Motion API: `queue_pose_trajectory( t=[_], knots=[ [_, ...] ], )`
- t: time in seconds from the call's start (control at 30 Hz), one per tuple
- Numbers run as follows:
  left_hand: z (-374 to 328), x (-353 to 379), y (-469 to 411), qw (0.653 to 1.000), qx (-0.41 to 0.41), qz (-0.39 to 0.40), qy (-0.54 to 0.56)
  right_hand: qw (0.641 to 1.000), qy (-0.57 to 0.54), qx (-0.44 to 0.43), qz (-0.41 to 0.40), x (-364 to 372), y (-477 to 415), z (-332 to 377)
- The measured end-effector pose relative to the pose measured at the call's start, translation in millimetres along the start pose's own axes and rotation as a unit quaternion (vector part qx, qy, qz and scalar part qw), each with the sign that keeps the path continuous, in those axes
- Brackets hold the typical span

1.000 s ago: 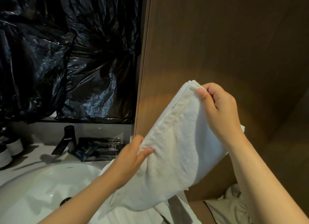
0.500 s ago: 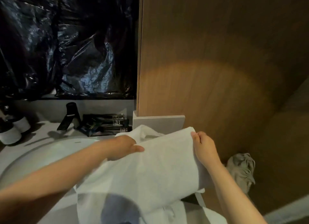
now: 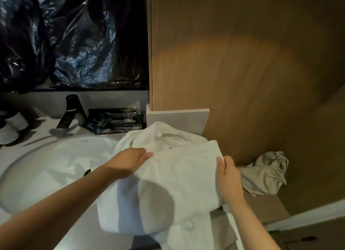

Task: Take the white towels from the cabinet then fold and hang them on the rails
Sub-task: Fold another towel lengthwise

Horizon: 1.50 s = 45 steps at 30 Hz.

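Two bare hands hold a white towel [image 3: 177, 177] in front of the person. The towel is spread out between the hands, low over the grey surface [image 3: 82, 229], just to the right of the round white sink [image 3: 46, 167]. Its near part hangs down over the front edge of the surface. A dark round shadow lies on it.

The left hand [image 3: 130, 162] holds the far left edge of the towel. Its fingers lie on top and point to the right. The thumb is hidden. The right hand [image 3: 227, 175] pinches the far right corner, with the thumb on top and the other fingers hidden under the cloth.

Behind the held towel sits a second white towel [image 3: 164, 136], bunched up in a heap on the surface. The two towels touch.

A dark tap [image 3: 71, 111] stands behind the sink. Next to it, some dark packets [image 3: 115, 122] lie in a pile. Two white cups [image 3: 11, 130] sit at the far left. Shiny black plastic [image 3: 74, 40] covers the wall above the sink. A tall brown wood panel [image 3: 242, 63] fills the right side. At its foot, to the right of the right hand, lies a crumpled grey cloth [image 3: 267, 173].
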<state>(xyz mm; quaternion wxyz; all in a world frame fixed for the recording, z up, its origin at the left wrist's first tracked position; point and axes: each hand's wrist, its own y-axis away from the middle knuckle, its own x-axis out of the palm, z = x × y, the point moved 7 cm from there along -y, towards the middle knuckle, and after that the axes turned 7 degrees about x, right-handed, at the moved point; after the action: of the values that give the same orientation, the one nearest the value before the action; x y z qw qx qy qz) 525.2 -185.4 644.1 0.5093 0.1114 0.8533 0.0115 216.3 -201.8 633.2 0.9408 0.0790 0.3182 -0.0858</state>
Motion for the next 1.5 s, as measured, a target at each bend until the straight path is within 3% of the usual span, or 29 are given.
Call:
queue_pose_trajectory(
  t=[0.13,0.23,0.33,0.53,0.63,0.73,1.0,1.27,1.5],
  knots=[
    [-0.4,2.5,-6.3,0.995,0.020,-0.025,-0.097,0.990,0.139,0.032,0.002,7.4,-15.7,-23.8],
    [7.3,-0.7,2.6,0.987,0.043,-0.092,-0.122,0.986,0.153,0.048,0.033,21.8,-8.8,-29.0],
    [13.0,-11.3,33.4,0.966,0.090,-0.216,-0.107,0.990,0.131,-0.031,0.037,31.8,7.6,0.9],
    [43.7,-18.5,111.9,0.942,-0.025,-0.333,-0.012,0.977,0.080,-0.174,0.097,65.7,46.7,73.8],
    [61.9,-3.8,138.2,0.922,-0.131,-0.338,0.134,0.961,0.085,-0.221,0.145,89.0,62.0,97.6],
    [65.4,15.3,146.2,0.888,-0.170,-0.320,0.284,0.938,0.099,-0.272,0.192,115.6,79.7,114.0],
    [81.4,36.1,143.9,0.864,-0.211,-0.305,0.340,0.905,0.193,-0.325,0.193,162.3,87.0,140.8],
    [85.2,48.1,144.7,0.841,-0.239,-0.288,0.390,0.938,0.143,-0.276,0.153,165.0,68.1,154.5],
    [86.0,60.6,152.3,0.824,-0.253,-0.259,0.436,0.929,0.172,-0.276,0.173,182.5,72.8,149.5]
  ],
)
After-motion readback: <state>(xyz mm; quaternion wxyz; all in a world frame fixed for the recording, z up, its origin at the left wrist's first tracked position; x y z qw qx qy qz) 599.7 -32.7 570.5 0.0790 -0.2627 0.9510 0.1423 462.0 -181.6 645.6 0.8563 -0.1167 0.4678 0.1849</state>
